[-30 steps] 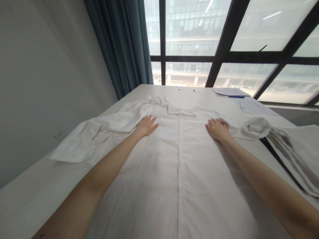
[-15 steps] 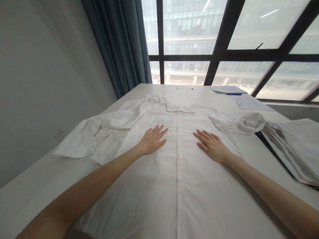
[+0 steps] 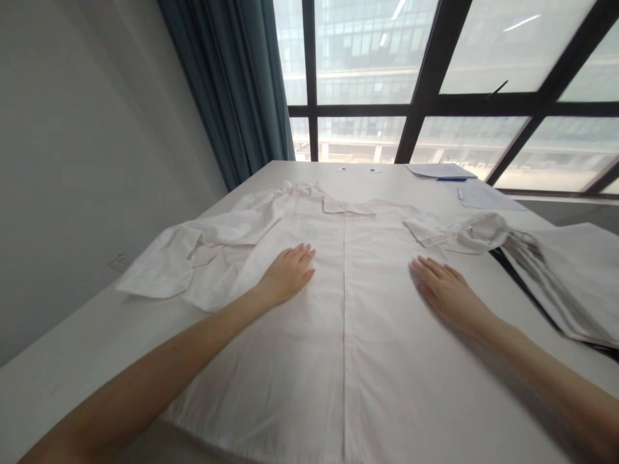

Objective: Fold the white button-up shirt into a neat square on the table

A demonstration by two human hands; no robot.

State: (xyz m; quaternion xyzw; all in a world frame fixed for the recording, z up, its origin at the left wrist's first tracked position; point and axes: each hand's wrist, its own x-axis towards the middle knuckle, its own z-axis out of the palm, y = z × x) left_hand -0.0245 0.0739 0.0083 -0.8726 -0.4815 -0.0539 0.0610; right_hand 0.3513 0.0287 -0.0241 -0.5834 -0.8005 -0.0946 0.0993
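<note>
A white shirt [image 3: 309, 361] lies spread on the white table [image 3: 97, 341], its collar [image 3: 347, 207] toward the far side and a long seam running down its middle. My left hand [image 3: 289, 273] rests palm down on the cloth left of the seam, fingers stretched out and fairly close. Right of the seam, my right hand [image 3: 447, 290] is over the shirt near its right side, slightly blurred, fingers extended. Neither hand grips anything. The left sleeve [image 3: 164, 264] reaches out over the table; the right sleeve [image 3: 476, 233] is bunched up.
Folded white cloths [image 3: 575, 270] lie at the right on something with a black edge. Papers [image 3: 440, 171] and a blue pen [image 3: 451, 180] are at the far right of the table. A blue curtain [image 3: 242, 84] and windows stand behind.
My right hand has moved right, away from the seam. My left hand has shifted slightly left, its fingers closer together. The shirt's near edge now shows at the lower left.
</note>
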